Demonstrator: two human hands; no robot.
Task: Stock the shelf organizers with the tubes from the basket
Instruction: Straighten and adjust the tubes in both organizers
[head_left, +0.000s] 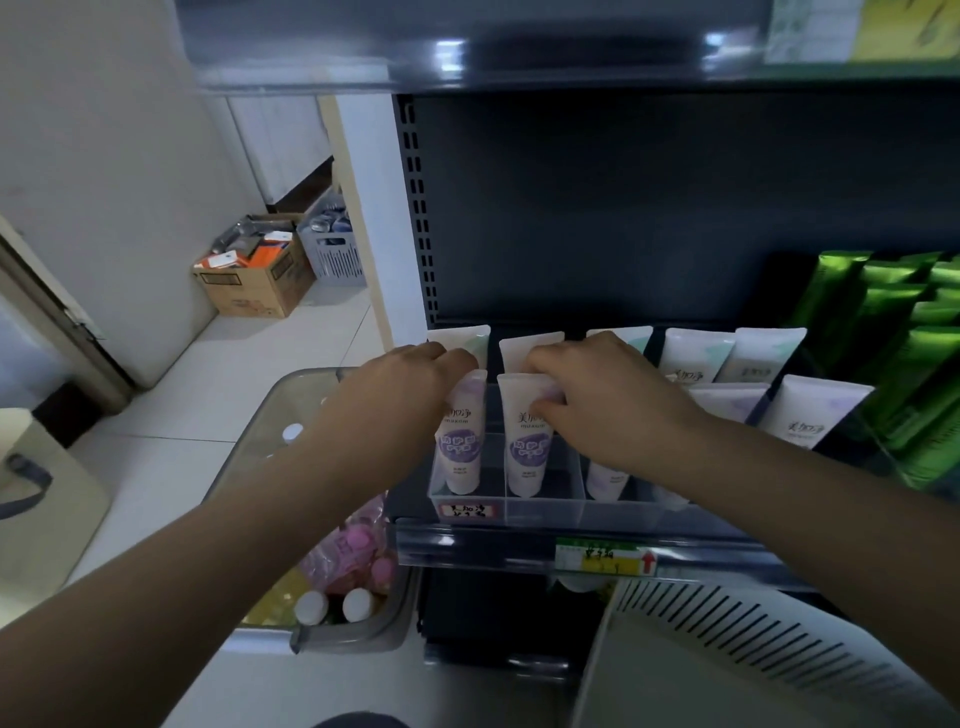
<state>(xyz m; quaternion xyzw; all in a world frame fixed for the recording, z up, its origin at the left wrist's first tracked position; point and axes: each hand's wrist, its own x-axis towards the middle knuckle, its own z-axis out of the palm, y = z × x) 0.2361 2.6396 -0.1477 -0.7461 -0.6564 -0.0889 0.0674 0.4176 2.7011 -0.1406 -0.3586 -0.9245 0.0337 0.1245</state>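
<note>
Clear plastic shelf organizers (545, 499) stand in a row on the dark shelf, holding upright white tubes. The front compartments hold tubes with purple labels; behind them stand several tubes with pale green marks (696, 356). My left hand (415, 379) grips the top of the leftmost purple tube (462, 452). My right hand (597, 384) pinches the top of the second purple tube (527, 447) in the neighbouring compartment. A third purple tube (605, 478) shows under my right wrist. A white slotted basket (727, 623) sits at the lower right; its contents are hidden.
Green foil packs (893, 338) fill the shelf's right side. A grey bin (353, 631) with pink packets and white-capped bottles stands on the floor at the left. A cardboard box (254, 280) and a grey crate (337, 254) lie farther back. A price tag (605, 558) hangs on the shelf edge.
</note>
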